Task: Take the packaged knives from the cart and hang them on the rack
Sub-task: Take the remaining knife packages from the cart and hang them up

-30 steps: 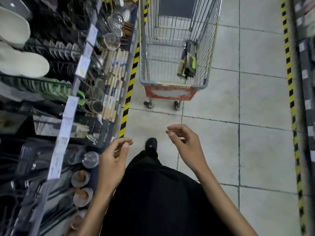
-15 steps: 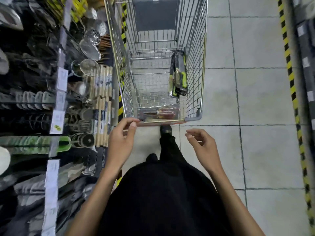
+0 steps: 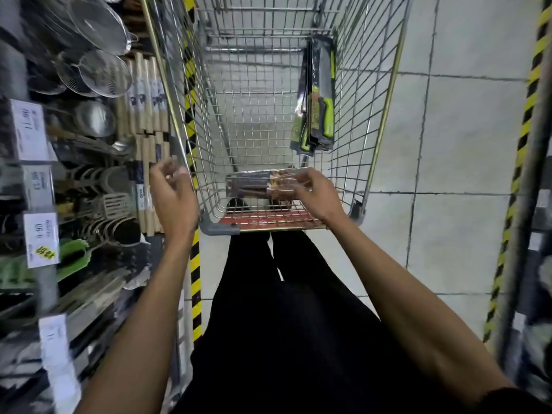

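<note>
**Right hand at the near pack, left hand free**

A flat packaged knife [image 3: 251, 185] lies across the near end of the cart [image 3: 219, 228], its long axis running left to right, brown handle toward the right. The right hand [image 3: 316, 194] reaches over the near rim, and its curled fingers overlap that handle end. Blur hides whether they actually grip the pack or only touch it, so I cannot tell. This hand is plainly the nearer one.

The left hand [image 3: 174, 198] hovers outside the cart's left wall with its fingers loosely curled, holding nothing.

A stack of green-handled packs [image 3: 321, 94] stands on end farther in, leaning against the cart's right wall. The rack [image 3: 98, 189] of utensils is just left of the cart, so a lifted pack would likely travel leftward.
</note>
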